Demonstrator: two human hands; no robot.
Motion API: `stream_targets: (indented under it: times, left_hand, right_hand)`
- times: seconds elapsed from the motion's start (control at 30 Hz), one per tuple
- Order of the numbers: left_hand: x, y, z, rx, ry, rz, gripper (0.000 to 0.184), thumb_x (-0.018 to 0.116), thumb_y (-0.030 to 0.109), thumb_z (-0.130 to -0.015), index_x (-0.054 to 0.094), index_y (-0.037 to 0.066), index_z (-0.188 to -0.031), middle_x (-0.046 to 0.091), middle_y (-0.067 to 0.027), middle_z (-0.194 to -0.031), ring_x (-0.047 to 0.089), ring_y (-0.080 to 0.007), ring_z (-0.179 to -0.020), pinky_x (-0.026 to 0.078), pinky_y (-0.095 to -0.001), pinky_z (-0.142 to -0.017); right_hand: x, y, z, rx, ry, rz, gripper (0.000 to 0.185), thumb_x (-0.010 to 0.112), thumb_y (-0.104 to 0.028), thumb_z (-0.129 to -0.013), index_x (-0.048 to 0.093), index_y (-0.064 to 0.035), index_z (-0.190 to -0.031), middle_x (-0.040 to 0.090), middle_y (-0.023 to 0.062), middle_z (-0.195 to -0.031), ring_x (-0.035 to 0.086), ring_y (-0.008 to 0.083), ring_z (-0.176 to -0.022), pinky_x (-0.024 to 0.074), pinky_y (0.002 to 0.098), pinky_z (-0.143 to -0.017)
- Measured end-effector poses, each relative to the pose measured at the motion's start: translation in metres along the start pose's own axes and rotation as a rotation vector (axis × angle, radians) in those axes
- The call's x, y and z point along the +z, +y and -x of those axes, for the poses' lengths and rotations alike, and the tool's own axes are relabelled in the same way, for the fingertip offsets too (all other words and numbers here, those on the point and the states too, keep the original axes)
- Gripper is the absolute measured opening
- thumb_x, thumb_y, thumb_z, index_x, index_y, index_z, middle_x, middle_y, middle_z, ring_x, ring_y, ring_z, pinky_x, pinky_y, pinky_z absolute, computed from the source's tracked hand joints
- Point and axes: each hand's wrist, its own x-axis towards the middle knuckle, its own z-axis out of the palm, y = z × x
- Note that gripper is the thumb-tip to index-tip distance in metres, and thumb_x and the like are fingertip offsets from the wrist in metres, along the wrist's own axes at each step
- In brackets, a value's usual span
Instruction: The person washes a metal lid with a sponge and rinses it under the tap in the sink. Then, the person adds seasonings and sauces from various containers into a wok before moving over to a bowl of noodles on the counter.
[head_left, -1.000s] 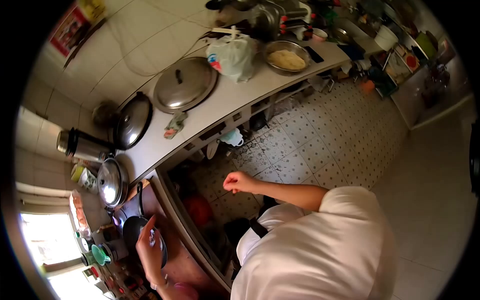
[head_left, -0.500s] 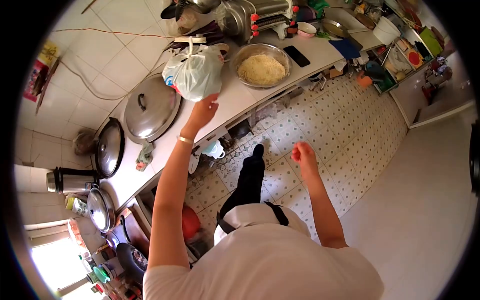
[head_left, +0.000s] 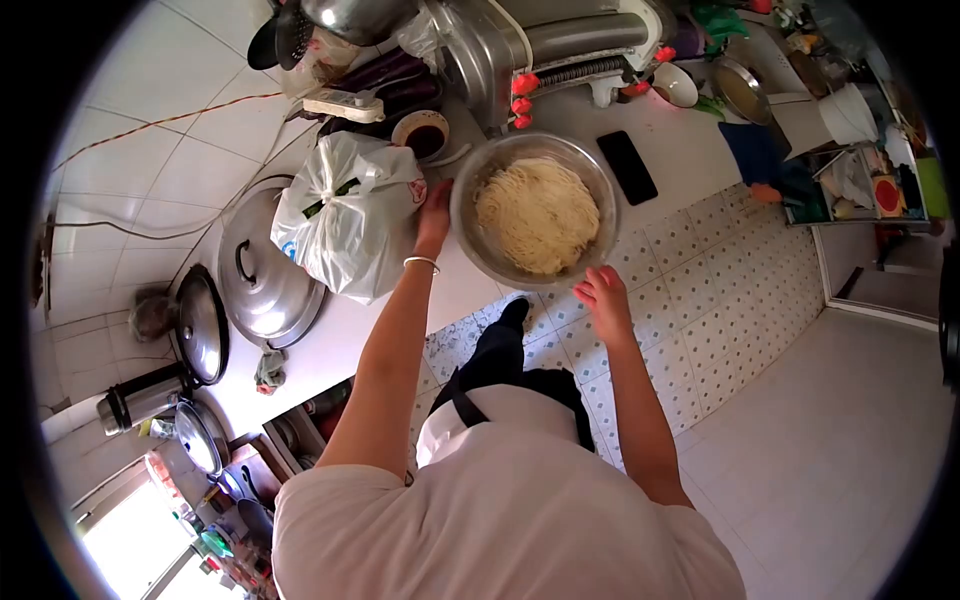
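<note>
A steel bowl (head_left: 463, 215) with a mound of pale noodles (head_left: 538, 215) stands on the counter. My left hand (head_left: 433, 217), wearing a bracelet, is between the bowl and a tied white plastic bag (head_left: 345, 225). Its fingers are extended, close to the bowl's left rim; whether they touch it is unclear. Something green shows through the bag. At the bowl's front right rim is my right hand (head_left: 606, 303), fingers loosely bent and apart, with nothing visible in them. Contact with the rim cannot be made out.
A black phone (head_left: 628, 167) lies right of the bowl. Behind stands a metal roller machine (head_left: 580, 45) with red knobs. A small bowl of dark liquid (head_left: 421, 134) sits behind the bag. Large steel lids (head_left: 262, 265) lie along the left wall, beside a grey cloth (head_left: 270, 371).
My view has come closer to the counter. My left hand has moved from the bag's lower edge to between bag and bowl. My right hand has risen to the bowl's rim, its fingers uncurling.
</note>
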Motion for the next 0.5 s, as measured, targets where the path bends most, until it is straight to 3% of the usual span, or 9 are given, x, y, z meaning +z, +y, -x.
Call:
stream_targets:
  times: [0.03, 0.07, 0.1, 0.17, 0.3, 0.37, 0.5]
  left_hand:
    - [0.003, -0.014, -0.010, 0.151, -0.074, -0.113, 0.033, 0.044, 0.007, -0.092, 0.054, 0.006, -0.124, 0.058, -0.0091, -0.122, 0.054, -0.0197, -0.110, 0.038, -0.0286, -0.098]
    - [0.009, -0.007, -0.014, 0.122, -0.067, -0.259, 0.039, 0.048, -0.001, -0.084, 0.054, 0.006, -0.123, 0.055, -0.0122, -0.128, 0.049, -0.0285, -0.120, 0.038, -0.0329, -0.101]
    - [0.015, -0.006, -0.023, 0.115, -0.060, -0.256, 0.039, 0.048, -0.001, -0.084, 0.054, 0.006, -0.123, 0.055, -0.0122, -0.128, 0.049, -0.0285, -0.120, 0.038, -0.0329, -0.101]
    - [0.029, -0.004, -0.044, 0.426, -0.044, -0.412, 0.045, 0.047, -0.004, -0.082, 0.053, 0.009, -0.125, 0.053, -0.0145, -0.129, 0.051, -0.0344, -0.116, 0.041, -0.0371, -0.098]
    - [0.044, 0.016, -0.065, 0.458, 0.102, -0.731, 0.037, 0.050, -0.002, -0.082, 0.053, 0.008, -0.118, 0.057, -0.0166, -0.116, 0.056, -0.0367, -0.104, 0.047, -0.0416, -0.090]
    - [0.045, 0.014, -0.064, 0.282, 0.101, -1.041, 0.023, 0.055, 0.002, -0.082, 0.052, 0.006, -0.105, 0.057, -0.0155, -0.100, 0.063, -0.0334, -0.086, 0.053, -0.0423, -0.074]
    - [0.033, 0.014, -0.018, 0.239, 0.001, -1.124, 0.018, 0.050, 0.001, -0.083, 0.050, 0.007, -0.101, 0.053, -0.0171, -0.099, 0.061, -0.0352, -0.087, 0.051, -0.0454, -0.070]
  right_hand:
    - [-0.011, -0.003, 0.005, -0.005, 0.003, -0.006, 0.020, 0.057, -0.024, -0.091, 0.048, -0.0081, -0.099, 0.058, 0.0050, -0.096, 0.059, 0.0181, -0.085, 0.0524, 0.0332, -0.076]
    - [-0.018, -0.011, 0.012, 0.001, 0.000, 0.000, 0.020, 0.057, -0.024, -0.091, 0.048, -0.0081, -0.099, 0.058, 0.0050, -0.096, 0.059, 0.0181, -0.085, 0.0524, 0.0332, -0.076]
    - [-0.022, -0.023, 0.022, 0.031, 0.056, -0.004, 0.018, 0.056, -0.023, -0.091, 0.047, -0.0085, -0.098, 0.058, 0.0050, -0.096, 0.060, 0.0182, -0.084, 0.0527, 0.0332, -0.076]
    - [-0.037, -0.039, 0.028, 0.070, 0.114, 0.002, 0.017, 0.054, -0.023, -0.092, 0.047, -0.0088, -0.098, 0.059, 0.0049, -0.096, 0.061, 0.0183, -0.083, 0.0531, 0.0331, -0.076]
    - [-0.053, -0.064, 0.023, 0.126, 0.093, 0.063, 0.016, 0.051, -0.023, -0.092, 0.047, -0.0082, -0.096, 0.061, 0.0077, -0.098, 0.064, 0.0198, -0.082, 0.0541, 0.0349, -0.074]
    - [-0.062, -0.062, 0.017, 0.137, 0.044, 0.085, 0.015, 0.051, -0.022, -0.092, 0.046, -0.0080, -0.096, 0.061, 0.0087, -0.100, 0.064, 0.0206, -0.083, 0.0542, 0.0353, -0.074]
    - [-0.072, -0.063, 0.004, 0.154, -0.037, 0.074, 0.016, 0.051, -0.022, -0.092, 0.046, -0.0083, -0.096, 0.061, 0.0093, -0.100, 0.064, 0.0207, -0.084, 0.0542, 0.0350, -0.075]
